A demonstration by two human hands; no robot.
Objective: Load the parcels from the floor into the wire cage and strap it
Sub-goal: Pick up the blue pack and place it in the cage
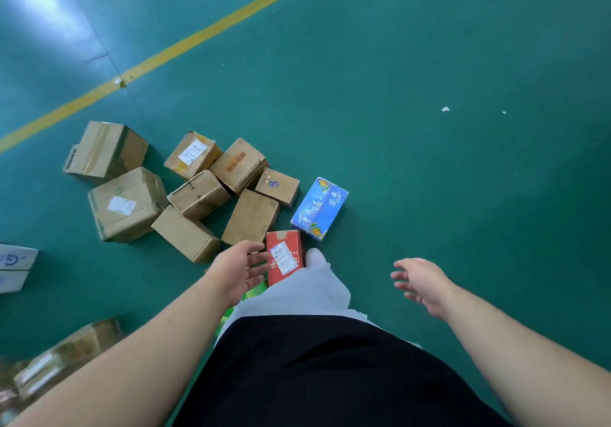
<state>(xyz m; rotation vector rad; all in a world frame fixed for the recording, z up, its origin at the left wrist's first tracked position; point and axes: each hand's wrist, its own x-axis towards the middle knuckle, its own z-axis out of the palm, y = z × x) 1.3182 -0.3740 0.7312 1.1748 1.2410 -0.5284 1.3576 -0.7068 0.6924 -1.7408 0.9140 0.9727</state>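
Just left of the red carton, left hand hovers with fingers loosely spread and holds nothing. Slight blur, so I cannot tell if the fingertips touch the carton's edge. Right hand is well right of the red carton, fingers spread, empty. Red carton lies flat on the green floor, white label up, near end hidden by a pale trouser leg. Blue carton sits just beyond it to the right. Brown parcels are heaped beyond and left of it, several touching. No wire cage in view.

Judgement: red carton is small, stiff card, probably light, a one-hand job. Its printed face looks glossy and may slip. Best hold is across the two long sides, thumb on one, fingers on the other, off the label. Brown parcels are bigger and taped, and likely need both hands on opposite edges.
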